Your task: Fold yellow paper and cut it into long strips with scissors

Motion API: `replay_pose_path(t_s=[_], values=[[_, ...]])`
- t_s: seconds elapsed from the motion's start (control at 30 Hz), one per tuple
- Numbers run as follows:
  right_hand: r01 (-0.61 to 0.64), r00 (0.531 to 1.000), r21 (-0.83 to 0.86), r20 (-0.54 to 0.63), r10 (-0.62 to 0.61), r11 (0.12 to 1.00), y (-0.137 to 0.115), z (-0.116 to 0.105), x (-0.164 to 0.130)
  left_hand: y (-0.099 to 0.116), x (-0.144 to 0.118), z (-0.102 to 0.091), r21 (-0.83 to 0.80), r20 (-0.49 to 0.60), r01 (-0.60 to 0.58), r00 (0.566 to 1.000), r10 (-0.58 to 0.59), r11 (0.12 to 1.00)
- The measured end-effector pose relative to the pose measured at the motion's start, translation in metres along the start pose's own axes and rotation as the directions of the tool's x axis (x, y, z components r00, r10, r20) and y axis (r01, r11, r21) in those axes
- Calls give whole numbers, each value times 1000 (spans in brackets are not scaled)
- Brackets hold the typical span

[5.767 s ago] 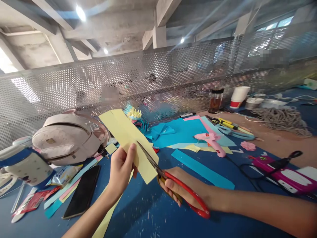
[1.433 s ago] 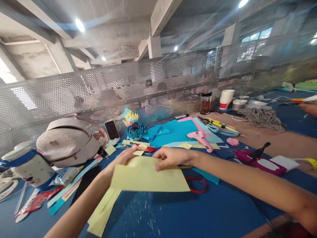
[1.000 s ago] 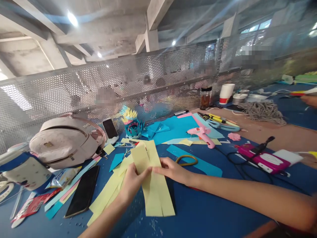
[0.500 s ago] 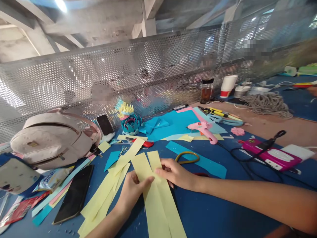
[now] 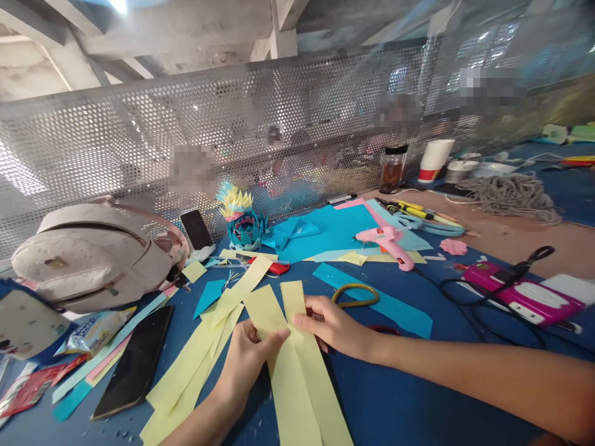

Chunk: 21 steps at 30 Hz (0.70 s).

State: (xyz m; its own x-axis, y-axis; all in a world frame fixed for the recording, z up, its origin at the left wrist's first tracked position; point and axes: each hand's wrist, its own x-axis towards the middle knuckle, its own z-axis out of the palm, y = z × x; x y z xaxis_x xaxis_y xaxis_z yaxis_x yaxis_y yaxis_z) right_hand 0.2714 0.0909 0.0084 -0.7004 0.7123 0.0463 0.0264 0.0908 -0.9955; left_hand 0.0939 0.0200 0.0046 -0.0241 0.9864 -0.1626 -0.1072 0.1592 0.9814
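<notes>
Yellow paper strips (image 5: 297, 378), two long ones lying side by side on the blue table (image 5: 418, 409), fill the middle of my head view. My left hand (image 5: 248, 362) pinches the left strip between thumb and forefinger, the thumb on top. My right hand (image 5: 332, 325) pinches the inner edge of the right strip just beside it, fingers curled, its thumb tip almost touching the left thumb. More cut yellow strips (image 5: 195, 365) fan out on the table to the left, near a black phone (image 5: 134, 362). Scissors (image 5: 356, 297), with yellow and red handles, lie just behind the right hand. Farther back stand a pink glue gun (image 5: 388, 241), blue paper sheets (image 5: 334, 232), a paper flower (image 5: 242, 220) and a beige backpack (image 5: 93, 254).
</notes>
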Motion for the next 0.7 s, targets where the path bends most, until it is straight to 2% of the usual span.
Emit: replay_pose_path(t_s=[0.17,0.37,0.5,0.7], values=[[-24,999,8,-34,24,1000,1,1,1,1,1,0,27,-50,-9,999,10,1000],[-48,999,14,15,48,999,2,-1,1,-5,5,-2,-31,-67,-11,998,9,999],[-49,998,15,30,49,999,0,-1,2,-7,6,-2,-93,-40,-6,999,3,996],[-58,998,24,30,57,998,-1,0,2,-5,7,-4,-66,-17,-9,1000,8,998]])
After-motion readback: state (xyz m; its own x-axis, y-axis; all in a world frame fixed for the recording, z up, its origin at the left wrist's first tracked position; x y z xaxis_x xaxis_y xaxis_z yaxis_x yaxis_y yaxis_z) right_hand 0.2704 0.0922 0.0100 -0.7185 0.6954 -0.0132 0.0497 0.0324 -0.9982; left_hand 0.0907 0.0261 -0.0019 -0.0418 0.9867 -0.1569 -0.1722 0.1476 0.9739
